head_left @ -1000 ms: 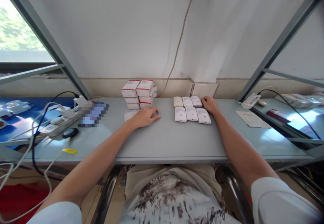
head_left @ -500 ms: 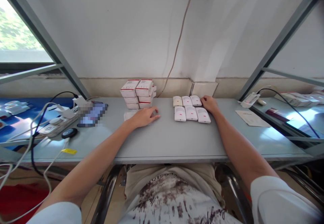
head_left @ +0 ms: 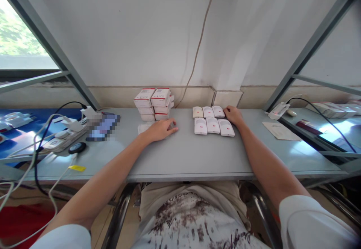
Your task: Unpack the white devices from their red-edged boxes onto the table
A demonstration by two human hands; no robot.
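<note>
Resting beside white devices [head_left: 212, 125], right hand [head_left: 233, 115]

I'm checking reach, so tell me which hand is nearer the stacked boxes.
Left. The left hand lies just in front of the stacked boxes; the right hand is to their right, beyond the white devices.

both bare forearms reach away from the near side and spread wide, white sleeves above the elbows. the left hand [head_left: 161, 129] lies low, palm down, thumb and forefinger apart and pointing right. the right hand [head_left: 232, 115] sits slightly farther off, wrist bent inward, its fingers curled, though how tightly is hard to tell at this size.
</note>
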